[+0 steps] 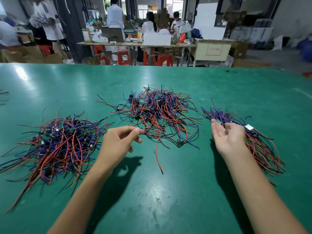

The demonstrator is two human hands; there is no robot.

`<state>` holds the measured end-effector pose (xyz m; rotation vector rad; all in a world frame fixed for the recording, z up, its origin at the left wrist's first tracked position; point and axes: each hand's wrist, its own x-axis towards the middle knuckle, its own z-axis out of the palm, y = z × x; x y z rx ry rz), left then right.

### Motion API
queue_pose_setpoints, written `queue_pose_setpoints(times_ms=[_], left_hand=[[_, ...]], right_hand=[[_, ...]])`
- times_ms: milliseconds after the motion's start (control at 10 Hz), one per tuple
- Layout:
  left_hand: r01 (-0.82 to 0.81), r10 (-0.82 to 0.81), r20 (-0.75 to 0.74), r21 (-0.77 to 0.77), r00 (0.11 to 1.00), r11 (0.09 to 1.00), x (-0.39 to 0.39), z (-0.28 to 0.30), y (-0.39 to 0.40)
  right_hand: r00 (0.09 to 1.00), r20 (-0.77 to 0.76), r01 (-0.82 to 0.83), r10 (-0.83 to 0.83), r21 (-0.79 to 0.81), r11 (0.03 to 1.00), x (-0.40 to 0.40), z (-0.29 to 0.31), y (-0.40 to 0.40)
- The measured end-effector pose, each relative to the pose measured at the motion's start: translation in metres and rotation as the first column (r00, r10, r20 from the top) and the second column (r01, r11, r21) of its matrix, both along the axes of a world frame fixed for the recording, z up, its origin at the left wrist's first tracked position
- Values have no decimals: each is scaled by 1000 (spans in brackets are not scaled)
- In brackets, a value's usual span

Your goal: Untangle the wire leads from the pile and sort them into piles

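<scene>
Two bare forearms reach up from six o'clock across the glossy green table top [152, 191]. The left hand [118, 142] pinches, between thumb and forefinger, a wire lead at the near left edge of the middle tangled heap of red, blue and black wire leads with small green boards [158, 114]; its other fingers curl loosely below. A single red wire [158, 157] trails from that heap toward six o'clock. The right hand [229, 137] lies palm-up with fingers loosely bent, resting on the right-hand sorted bundle of red, blue and black leads [260, 146] at three o'clock; whether it grips any strand, I cannot tell. A small white-topped board [249, 127] shows just beyond its knuckles. At nine o'clock sits the left-hand pile of red, blue and black leads with dark components [55, 142], well apart from the right bundle. Past the table's far edge, at twelve o'clock, stand long wooden workbenches [135, 44] with white boxes, red plastic stools [164, 60] beneath, and several people [115, 16] working.
</scene>
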<state>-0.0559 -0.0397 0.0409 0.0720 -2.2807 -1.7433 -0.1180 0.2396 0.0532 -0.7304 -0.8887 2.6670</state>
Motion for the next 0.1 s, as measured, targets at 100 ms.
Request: queue_pose_setpoints(times_ms=[100], left_hand=[[150,-154,-155,-41,976,988,12,19,-1]], right_hand=[[981,-90,-154,172,177,972,20,10,-11]])
